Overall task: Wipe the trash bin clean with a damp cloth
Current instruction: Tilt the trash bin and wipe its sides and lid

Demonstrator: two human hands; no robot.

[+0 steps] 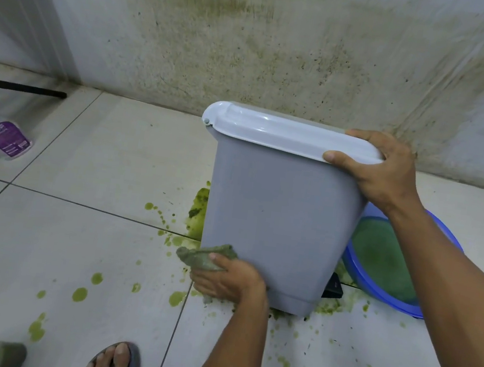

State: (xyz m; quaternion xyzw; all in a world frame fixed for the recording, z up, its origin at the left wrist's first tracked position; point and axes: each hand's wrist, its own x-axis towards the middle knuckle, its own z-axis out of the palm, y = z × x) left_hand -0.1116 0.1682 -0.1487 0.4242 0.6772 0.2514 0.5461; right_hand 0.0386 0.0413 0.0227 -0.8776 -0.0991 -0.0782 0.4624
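A grey trash bin (273, 218) with a white lid (278, 132) stands tilted on the tiled floor, its black pedal (334, 288) showing at the lower right. My right hand (381, 171) grips the lid's right end, thumb on the front edge. My left hand (228, 280) holds a grey-green damp cloth (203, 258) against the bin's lower left corner.
Green slime splatters (80, 294) dot the floor around the bin. A blue basin (385, 257) of greenish water sits behind the bin on the right. A stained wall (252, 46) is close behind. A clear bag with a purple label (6, 138) lies at left. My sandalled foot (112, 363) is at the bottom.
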